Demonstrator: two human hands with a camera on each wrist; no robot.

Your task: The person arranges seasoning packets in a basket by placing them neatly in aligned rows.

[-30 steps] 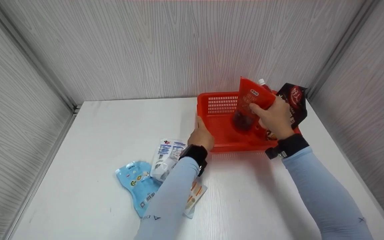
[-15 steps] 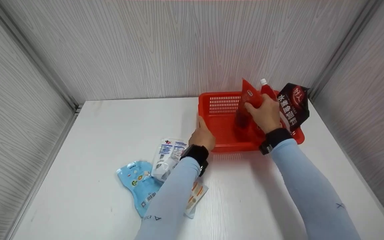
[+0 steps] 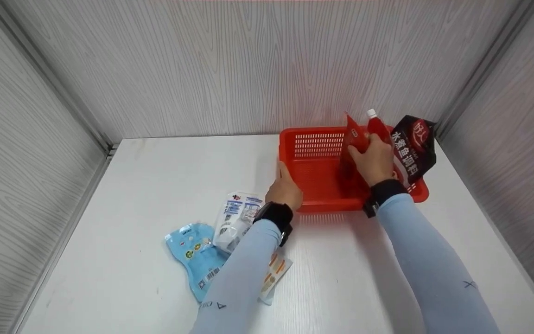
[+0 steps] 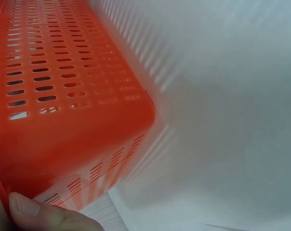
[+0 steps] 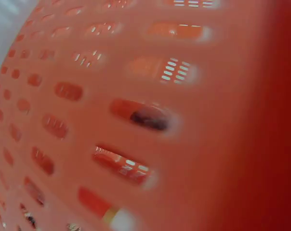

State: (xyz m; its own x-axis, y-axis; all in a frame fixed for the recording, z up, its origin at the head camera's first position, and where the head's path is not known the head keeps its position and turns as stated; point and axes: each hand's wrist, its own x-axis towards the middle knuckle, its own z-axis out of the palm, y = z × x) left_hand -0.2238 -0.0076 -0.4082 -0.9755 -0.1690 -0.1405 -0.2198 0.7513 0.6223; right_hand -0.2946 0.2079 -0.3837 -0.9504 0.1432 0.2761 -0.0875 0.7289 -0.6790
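Note:
My left hand (image 3: 284, 191) holds the left rim of the red plastic basket (image 3: 326, 206). In the left wrist view its thumb (image 4: 27, 207) lies against the rim at the corner. Inside the basket, my right hand (image 3: 374, 160) pinches a red food pouch (image 3: 354, 134), which stands nearly edge-on with its lower part in shadow. Just behind those fingers rises a red pouch with a white cap (image 3: 371, 112). A black seasoning pouch (image 3: 414, 148) with white lettering leans out over the basket's right side. Slotted basket wall (image 5: 193, 149) fills the right wrist view, which hides the right fingers.
Left of the basket, a white pouch (image 3: 237, 218), a light blue pouch (image 3: 200, 262) and a packet with orange marks (image 3: 276, 271) lie on the white table (image 3: 109, 260), partly under my left sleeve. Wood-grain panels (image 3: 202, 69) enclose the back and sides.
My right hand has lowered the red pouch and shifted it right toward the capped pouch, turning it from front-facing to nearly edge-on. The left hand keeps its hold on the rim.

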